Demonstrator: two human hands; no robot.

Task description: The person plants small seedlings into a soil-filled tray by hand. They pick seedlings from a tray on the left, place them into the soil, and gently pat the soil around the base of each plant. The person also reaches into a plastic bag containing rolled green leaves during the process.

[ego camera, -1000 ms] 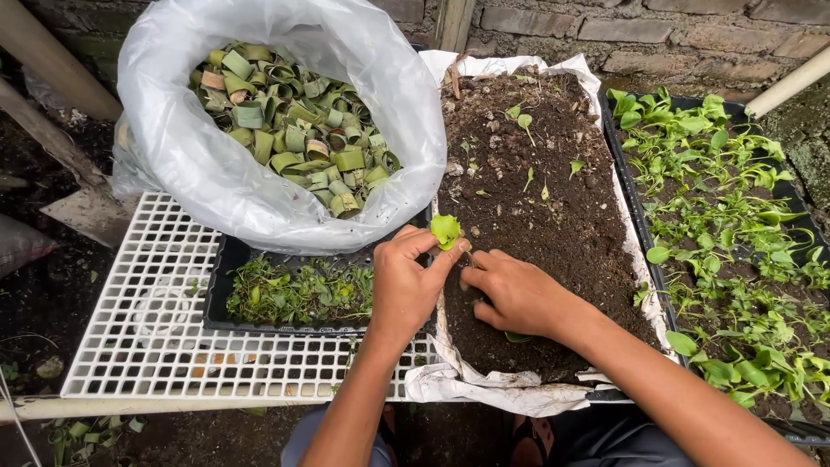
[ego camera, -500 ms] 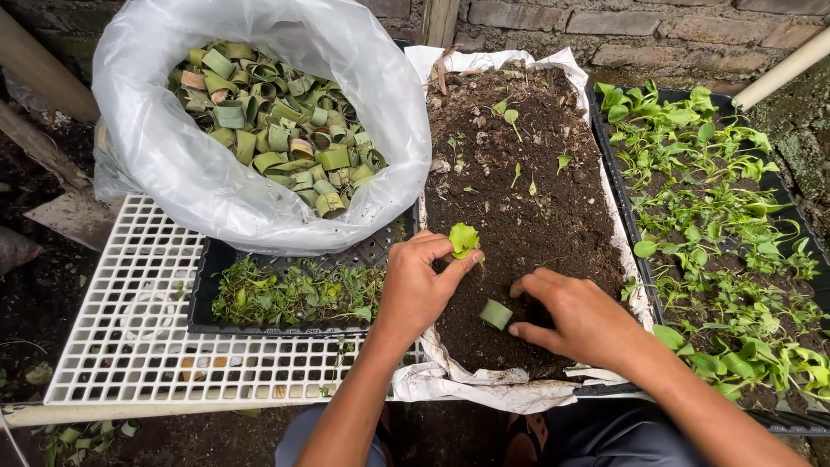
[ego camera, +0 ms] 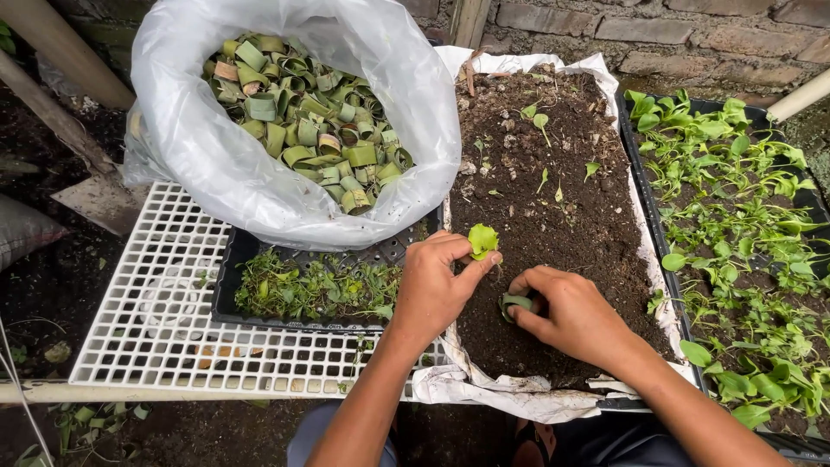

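A small green seedling (ego camera: 482,239) is pinched between the thumb and fingers of the left hand (ego camera: 432,290), just above the dark soil (ego camera: 553,216). A rolled green leaf cup (ego camera: 516,303) is gripped by the right hand (ego camera: 571,313) and pressed against the soil, just beside the left hand. Beyond the left hand, a white plastic bag (ego camera: 216,173) filled with more leaf rolls is seen.

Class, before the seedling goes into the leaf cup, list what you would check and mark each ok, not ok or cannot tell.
1. Seedling pinched in left hand: ok.
2. Leaf cup gripped by right hand: ok.
3. Cup filled with soil: cannot tell, fingers hide it.
4. Seedling roots intact: cannot tell.
5. Soil tray under both hands: ok.
6. Spare cups in white bag: ok.
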